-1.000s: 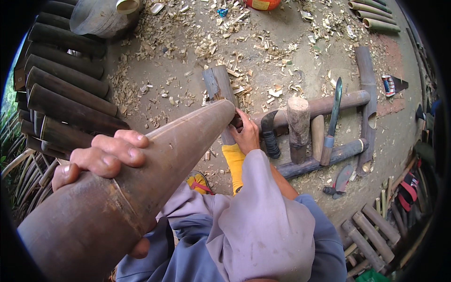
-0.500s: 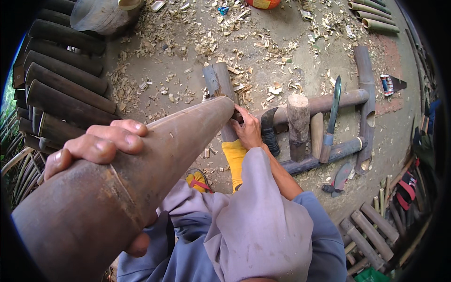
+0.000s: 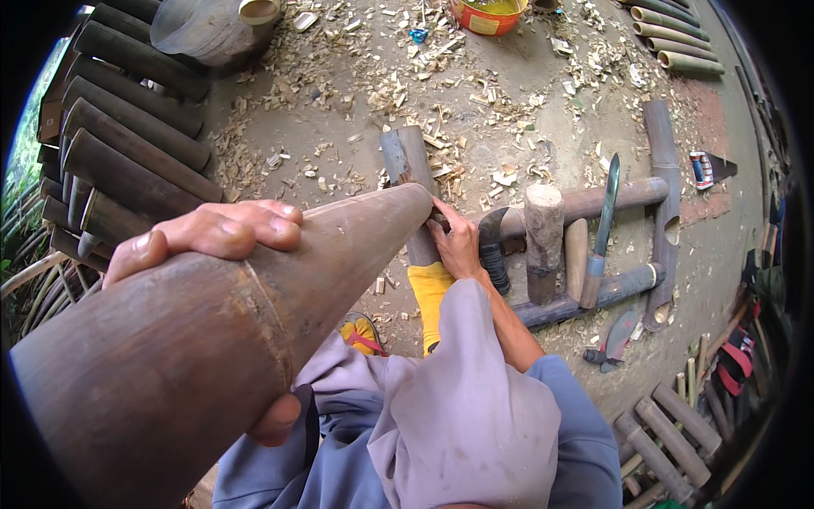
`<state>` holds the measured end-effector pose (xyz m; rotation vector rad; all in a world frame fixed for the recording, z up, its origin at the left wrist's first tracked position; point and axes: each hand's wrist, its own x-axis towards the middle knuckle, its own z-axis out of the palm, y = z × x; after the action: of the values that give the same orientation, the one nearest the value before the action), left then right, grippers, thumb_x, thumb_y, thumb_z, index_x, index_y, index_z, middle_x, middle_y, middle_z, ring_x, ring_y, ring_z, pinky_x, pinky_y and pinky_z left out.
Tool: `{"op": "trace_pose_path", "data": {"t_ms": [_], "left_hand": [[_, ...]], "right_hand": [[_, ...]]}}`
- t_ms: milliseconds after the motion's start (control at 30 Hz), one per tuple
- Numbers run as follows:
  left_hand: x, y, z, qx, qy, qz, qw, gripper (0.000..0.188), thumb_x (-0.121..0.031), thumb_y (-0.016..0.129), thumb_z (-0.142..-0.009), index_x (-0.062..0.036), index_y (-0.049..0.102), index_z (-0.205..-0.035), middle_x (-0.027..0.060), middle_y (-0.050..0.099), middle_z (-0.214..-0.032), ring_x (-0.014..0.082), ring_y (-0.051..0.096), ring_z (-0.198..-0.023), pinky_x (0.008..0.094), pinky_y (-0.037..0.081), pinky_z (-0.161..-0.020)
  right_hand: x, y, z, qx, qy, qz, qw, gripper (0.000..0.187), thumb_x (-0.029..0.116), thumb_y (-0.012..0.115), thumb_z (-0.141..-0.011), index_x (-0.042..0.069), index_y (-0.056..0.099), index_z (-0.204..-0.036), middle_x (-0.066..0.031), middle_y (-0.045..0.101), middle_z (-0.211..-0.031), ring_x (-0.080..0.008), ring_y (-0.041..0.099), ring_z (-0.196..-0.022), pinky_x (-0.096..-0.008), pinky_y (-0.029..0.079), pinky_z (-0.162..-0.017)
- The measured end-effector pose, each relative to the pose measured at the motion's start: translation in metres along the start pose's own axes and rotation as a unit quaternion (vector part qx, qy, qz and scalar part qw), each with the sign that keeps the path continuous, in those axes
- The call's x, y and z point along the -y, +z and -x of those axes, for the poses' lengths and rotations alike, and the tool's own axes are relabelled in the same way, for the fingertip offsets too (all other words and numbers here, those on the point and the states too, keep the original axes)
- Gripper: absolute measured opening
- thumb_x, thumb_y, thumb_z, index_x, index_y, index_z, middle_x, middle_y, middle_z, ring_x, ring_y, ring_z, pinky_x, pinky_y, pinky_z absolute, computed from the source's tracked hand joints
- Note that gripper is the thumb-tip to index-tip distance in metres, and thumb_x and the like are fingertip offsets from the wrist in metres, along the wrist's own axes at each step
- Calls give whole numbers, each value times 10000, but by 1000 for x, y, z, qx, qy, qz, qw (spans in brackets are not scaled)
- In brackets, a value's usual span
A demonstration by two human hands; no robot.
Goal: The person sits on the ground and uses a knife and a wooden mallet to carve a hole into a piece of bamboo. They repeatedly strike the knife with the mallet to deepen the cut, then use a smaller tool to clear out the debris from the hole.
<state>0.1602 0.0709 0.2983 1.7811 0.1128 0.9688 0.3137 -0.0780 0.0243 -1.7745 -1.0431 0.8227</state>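
A thick brown bamboo tube (image 3: 170, 356) slants across the view from the lower left, its narrow-looking far end near the middle. My left hand (image 3: 212, 233) is wrapped round its near part, fingers over the top and thumb below, just beside a raised joint ring. At the far end my right hand (image 3: 458, 246) is closed against the rim, its fingertips partly hidden behind the tube. Under that end lies another bamboo piece (image 3: 407, 157), beside my yellow-socked foot (image 3: 431, 297). Right of my right hand, a curved blade with a black wrapped handle (image 3: 493, 254) leans on a bamboo frame (image 3: 627, 191).
A wooden mallet (image 3: 544, 237) and a long knife (image 3: 604, 229) rest across the frame. Pale wood chips (image 3: 475, 110) litter the ground. Dark bamboo tubes (image 3: 140, 157) are stacked at left, more tubes (image 3: 674, 433) lie lower right, and a red tub (image 3: 487, 17) stands at the top.
The tube's near part has swung a little up and to the right, my left hand moving with it. My right hand stays at the far end; the whole view has shifted slightly.
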Motion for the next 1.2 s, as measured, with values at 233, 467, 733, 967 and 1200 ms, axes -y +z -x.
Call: {"op": "trace_pose_path", "data": {"t_ms": [233, 467, 733, 967, 1200], "left_hand": [[5, 6, -2, -30, -17, 6, 999, 975, -398, 830, -623, -20, 334, -1373, 177, 506, -1237, 319, 533, -1114, 475, 423, -973], [5, 11, -2, -42, -27, 21, 999, 911, -364, 798, -651, -26, 343, -1364, 182, 503, -1242, 316, 521, -1134, 468, 405, -997], [10, 38, 1, -107, 29, 38, 993, 1050, -389, 875, -583, -37, 298, -1386, 157, 488, -1242, 300, 525, -1121, 461, 414, -998], [2, 45, -1, -127, 15, 36, 991, 1068, -383, 895, -558, -52, 301, -1382, 140, 485, -1238, 294, 515, -1134, 459, 390, -1022], [10, 42, -1, -126, -9, 47, 991, 1053, -359, 893, -567, -60, 301, -1385, 136, 471, -1250, 293, 510, -1139, 456, 381, -1031]], "right_hand": [[-6, 2, 0, 11, 75, -51, 996, 400, -5, 651, -791, 18, 594, -1187, -213, 647, -1073, -355, 645, -971, -386, 516, -805], [-8, 0, 2, 3, 69, -35, 997, 382, 8, 638, -803, 4, 594, -1183, -218, 641, -1088, -356, 636, -999, -381, 510, -828], [-15, 3, 5, -12, 87, -52, 995, 382, 1, 627, -800, -5, 594, -1181, -229, 645, -1068, -354, 645, -978, -378, 512, -827], [-6, 5, 4, -35, 57, -48, 997, 403, 2, 616, -825, -1, 567, -1225, -194, 665, -997, -280, 662, -869, -335, 529, -760], [15, -42, 39, -64, 81, -61, 993, 396, -14, 614, -828, 2, 576, -1222, -115, 681, -860, -159, 658, -733, -296, 537, -652]]}}
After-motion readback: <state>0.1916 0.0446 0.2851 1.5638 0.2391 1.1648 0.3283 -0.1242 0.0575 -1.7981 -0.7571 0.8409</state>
